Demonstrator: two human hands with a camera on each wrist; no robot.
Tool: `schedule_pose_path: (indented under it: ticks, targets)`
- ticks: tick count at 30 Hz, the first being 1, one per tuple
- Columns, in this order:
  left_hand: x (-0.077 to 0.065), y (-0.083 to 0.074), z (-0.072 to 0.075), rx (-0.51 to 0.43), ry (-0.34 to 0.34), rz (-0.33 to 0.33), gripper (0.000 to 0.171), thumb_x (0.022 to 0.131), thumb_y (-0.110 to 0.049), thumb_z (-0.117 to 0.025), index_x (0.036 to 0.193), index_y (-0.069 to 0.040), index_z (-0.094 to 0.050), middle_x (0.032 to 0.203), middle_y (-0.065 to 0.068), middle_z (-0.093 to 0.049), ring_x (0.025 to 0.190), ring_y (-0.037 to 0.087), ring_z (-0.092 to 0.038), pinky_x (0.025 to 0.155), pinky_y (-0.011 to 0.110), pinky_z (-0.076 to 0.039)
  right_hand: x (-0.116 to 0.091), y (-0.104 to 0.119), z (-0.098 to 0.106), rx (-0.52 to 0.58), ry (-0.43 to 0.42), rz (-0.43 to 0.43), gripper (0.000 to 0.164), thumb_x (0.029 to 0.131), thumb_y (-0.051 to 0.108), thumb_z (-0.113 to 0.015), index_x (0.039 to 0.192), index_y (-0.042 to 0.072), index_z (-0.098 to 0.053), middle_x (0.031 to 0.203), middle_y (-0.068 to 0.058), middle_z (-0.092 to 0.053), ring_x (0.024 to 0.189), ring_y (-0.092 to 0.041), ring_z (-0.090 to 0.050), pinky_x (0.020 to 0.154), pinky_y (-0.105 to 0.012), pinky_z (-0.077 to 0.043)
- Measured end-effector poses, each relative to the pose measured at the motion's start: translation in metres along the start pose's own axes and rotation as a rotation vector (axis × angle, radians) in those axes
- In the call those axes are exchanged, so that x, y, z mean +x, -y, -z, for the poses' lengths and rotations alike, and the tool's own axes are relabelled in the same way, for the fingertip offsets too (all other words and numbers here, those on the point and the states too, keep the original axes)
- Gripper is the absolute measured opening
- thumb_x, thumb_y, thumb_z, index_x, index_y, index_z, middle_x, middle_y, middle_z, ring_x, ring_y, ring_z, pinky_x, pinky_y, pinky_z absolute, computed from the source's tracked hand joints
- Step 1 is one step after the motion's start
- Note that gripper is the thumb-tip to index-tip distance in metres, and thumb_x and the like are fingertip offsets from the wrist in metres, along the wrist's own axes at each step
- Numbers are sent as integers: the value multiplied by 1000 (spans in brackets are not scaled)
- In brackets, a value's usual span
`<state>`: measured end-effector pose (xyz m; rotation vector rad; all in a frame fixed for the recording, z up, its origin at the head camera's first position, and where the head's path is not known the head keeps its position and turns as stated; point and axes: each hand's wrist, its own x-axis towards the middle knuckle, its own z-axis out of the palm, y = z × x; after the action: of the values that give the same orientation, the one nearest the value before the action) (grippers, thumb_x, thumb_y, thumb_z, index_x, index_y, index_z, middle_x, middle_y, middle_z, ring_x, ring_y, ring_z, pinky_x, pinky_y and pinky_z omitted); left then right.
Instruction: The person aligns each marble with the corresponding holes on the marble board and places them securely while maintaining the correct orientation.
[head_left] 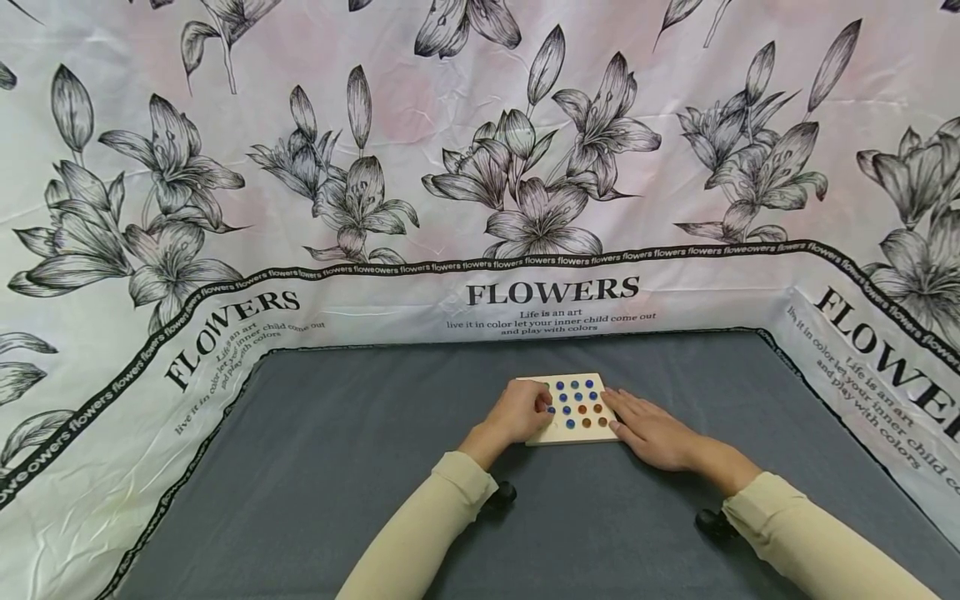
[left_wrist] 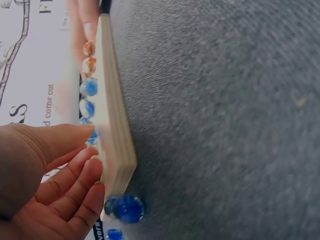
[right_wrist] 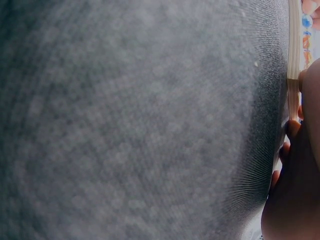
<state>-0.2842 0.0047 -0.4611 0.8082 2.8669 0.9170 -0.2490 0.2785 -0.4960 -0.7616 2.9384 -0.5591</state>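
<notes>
A pale wooden board (head_left: 558,432) lies on the grey cloth, with rows of glass marbles set on its top. Most marbles are blue; several orange ones (head_left: 586,422) sit toward the near right. My left hand (head_left: 519,410) is over the board's left part, thumb and index finger pinching a blue marble (left_wrist: 94,134) close to the surface. That hand hides the board's left side in the head view. My right hand (head_left: 654,429) lies with fingers extended along the board's right edge, thumb at the near right corner.
Loose blue marbles (left_wrist: 130,209) are by the board's left end in the left wrist view. Grey cloth (head_left: 337,467) covers the table. A flower-printed white sheet (head_left: 390,308) rises behind and at both sides. Dark wrist devices (head_left: 716,525) hang under both sleeves.
</notes>
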Motion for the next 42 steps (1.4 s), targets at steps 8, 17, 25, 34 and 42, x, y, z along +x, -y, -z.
schedule_pose_path:
  ticks: [8, 17, 25, 34, 42]
  targets:
    - [-3, 2, 18, -29, -1, -35, 20, 95, -11, -74, 113, -5, -73, 90, 0, -67, 72, 8, -57, 61, 22, -47, 2, -2, 2, 0, 5, 1, 61, 112, 37, -38, 161, 3, -25, 167, -18, -23, 153, -42, -21, 120, -60, -19]
    - [-14, 12, 46, -28, -26, -41, 26, 99, -17, -69, 120, -2, -69, 106, 8, -68, 89, 18, -62, 75, 31, -52, 1, -3, 8, -19, -36, 62, 60, 112, 37, -38, 159, 0, -30, 163, -25, -29, 148, -49, -27, 114, -65, -24]
    - [-22, 30, 56, -46, -28, 16, 27, 99, -17, -69, 123, -3, -68, 114, 10, -68, 97, 24, -64, 80, 36, -53, 3, -5, 10, -30, -42, 90, 60, 112, 37, -38, 159, 1, -30, 162, -25, -31, 146, -50, -29, 112, -66, -26]
    - [-21, 45, 55, -100, -29, 59, 28, 98, -14, -70, 124, -1, -67, 118, 13, -68, 100, 27, -64, 82, 39, -53, 9, -11, 7, 2, 14, 25, 62, 112, 40, -37, 161, 2, -26, 166, -19, -25, 152, -44, -22, 119, -61, -20]
    - [-16, 52, 49, -154, -43, 100, 31, 97, -13, -72, 125, -1, -65, 117, 14, -66, 102, 28, -66, 84, 40, -55, 14, -11, 8, 2, 28, 23, 63, 112, 40, -36, 161, 3, -25, 167, -18, -23, 153, -42, -21, 119, -61, -20]
